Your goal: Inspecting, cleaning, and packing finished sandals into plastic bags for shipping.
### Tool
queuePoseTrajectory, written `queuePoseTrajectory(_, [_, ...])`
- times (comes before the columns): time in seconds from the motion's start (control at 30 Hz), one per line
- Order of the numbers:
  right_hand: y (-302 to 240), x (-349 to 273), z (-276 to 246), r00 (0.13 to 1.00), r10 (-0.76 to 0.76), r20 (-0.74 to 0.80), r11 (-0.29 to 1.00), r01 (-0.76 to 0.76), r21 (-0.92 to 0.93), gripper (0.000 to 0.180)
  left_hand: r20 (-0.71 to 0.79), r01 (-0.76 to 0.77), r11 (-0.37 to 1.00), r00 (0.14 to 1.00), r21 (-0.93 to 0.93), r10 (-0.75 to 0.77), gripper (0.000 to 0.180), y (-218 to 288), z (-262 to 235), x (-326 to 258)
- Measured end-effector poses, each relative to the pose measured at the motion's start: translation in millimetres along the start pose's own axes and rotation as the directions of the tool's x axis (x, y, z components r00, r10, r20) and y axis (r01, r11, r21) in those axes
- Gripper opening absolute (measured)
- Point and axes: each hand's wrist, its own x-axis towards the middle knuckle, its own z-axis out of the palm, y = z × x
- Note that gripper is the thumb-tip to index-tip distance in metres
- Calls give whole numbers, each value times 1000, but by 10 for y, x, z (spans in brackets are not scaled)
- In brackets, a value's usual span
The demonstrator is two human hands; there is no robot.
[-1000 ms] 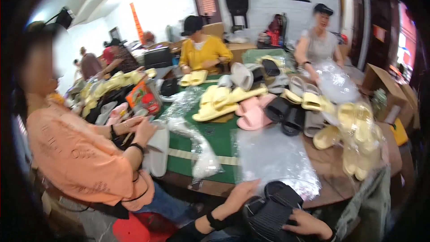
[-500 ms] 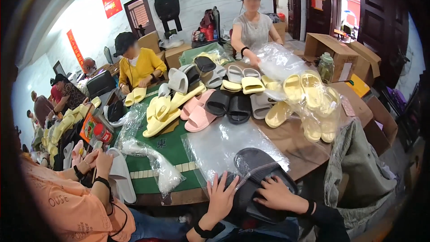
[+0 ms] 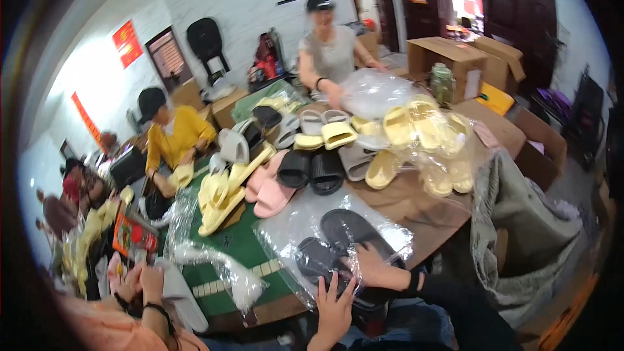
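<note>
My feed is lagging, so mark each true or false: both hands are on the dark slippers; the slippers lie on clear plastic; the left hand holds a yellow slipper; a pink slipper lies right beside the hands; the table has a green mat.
1. Both hands rest on the dark slippers: true; left hand, right hand.
2. The slippers lie on a clear plastic bag: true.
3. The left hand holds a yellow slipper: false; it lies open on the dark pair.
4. A pink slipper lies right beside the hands: false; it lies farther up the table.
5. The table has a green mat: true.
</note>
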Motion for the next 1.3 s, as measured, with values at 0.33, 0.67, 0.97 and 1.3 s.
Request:
queuePoseTrajectory(0.33, [-8, 464, 12, 997, 33, -66, 999, -33, 4, 38, 58, -84, 996, 995, -18, 85, 39, 230, -21, 6])
queuePoseTrajectory(0.67, [-50, 706, 71, 995, -73, 74, 988, 82, -133, 49, 131, -1, 991, 991, -137, 19, 38, 240, 5, -90])
queuePoseTrajectory(0.97, [-43, -149, 156, 995, -98, 23, 995, 98, -16, 69, -40, -2, 997, 999, -76, -2, 36, 167, 122, -222])
queuePoseTrajectory(1.3, [-485, -20, 218, 978, 72, -195, 988, -97, -122, 57, -173, 193, 964, 959, -183, -225, 8, 1, 161, -516])
